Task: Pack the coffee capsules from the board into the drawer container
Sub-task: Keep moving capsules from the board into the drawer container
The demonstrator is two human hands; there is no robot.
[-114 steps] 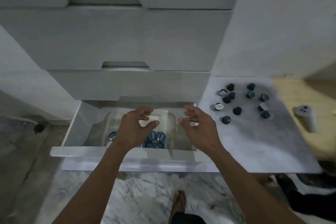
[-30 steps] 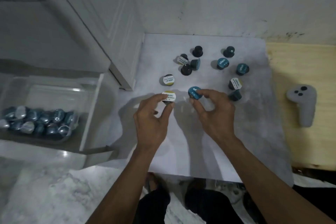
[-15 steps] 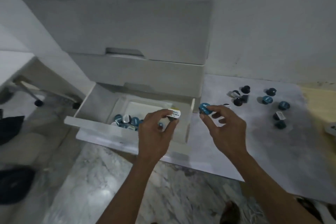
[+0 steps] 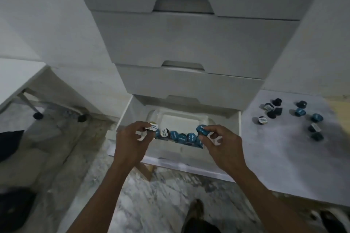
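My left hand (image 4: 130, 143) pinches a white-and-gold-lidded capsule (image 4: 152, 127) over the left end of the clear drawer container (image 4: 181, 119). My right hand (image 4: 220, 143) grips a blue-lidded capsule (image 4: 201, 130) over the container's right end. Inside the container a row of several blue capsules (image 4: 181, 136) lies along the near wall. The container sits in the open bottom drawer (image 4: 174, 152). On the grey board (image 4: 284, 147) to the right lie several more dark and blue capsules (image 4: 300, 112).
Two shut drawers (image 4: 189, 47) rise above the open one. A white table leg with castors (image 4: 37, 115) stands at the left. Dark cloth (image 4: 9, 142) lies on the marble floor at far left. My foot (image 4: 197, 212) shows below.
Both hands carried their capsules left from the board and now hover over the drawer container. My view swung from the board to face the drawers.
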